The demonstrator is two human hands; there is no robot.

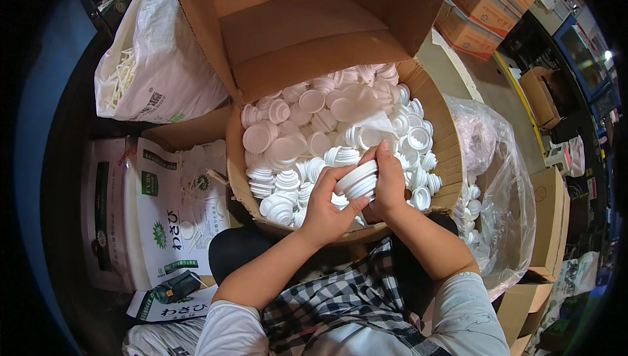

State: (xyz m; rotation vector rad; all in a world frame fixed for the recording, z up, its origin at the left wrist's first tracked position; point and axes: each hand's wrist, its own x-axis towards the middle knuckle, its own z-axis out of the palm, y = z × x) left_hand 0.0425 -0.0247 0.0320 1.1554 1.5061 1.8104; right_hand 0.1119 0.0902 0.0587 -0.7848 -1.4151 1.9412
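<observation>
Both my hands are closed around one white, ridged, stepped round plastic part [358, 181], just above the near side of a big cardboard box. My left hand [325, 211] grips its left and lower side, fingers curled over the rim. On its right side, my right hand [390, 183] holds it, thumb and fingers bent around it. Whether the right fingers also hold something small is hidden. Below and beyond lie several loose white plastic parts [281, 150] of the same kind, heaped in the cardboard box [447, 150]. A thin translucent plastic sheet [376, 122] rests on the heap.
At the left, a white sack [173, 62] holds thin pale strips [122, 78]. Below it stands a box covered with printed white sheets [154, 225]. On the right, a clear plastic bag [507, 179] contains more white parts. Cartons [481, 13] are stacked at the far right.
</observation>
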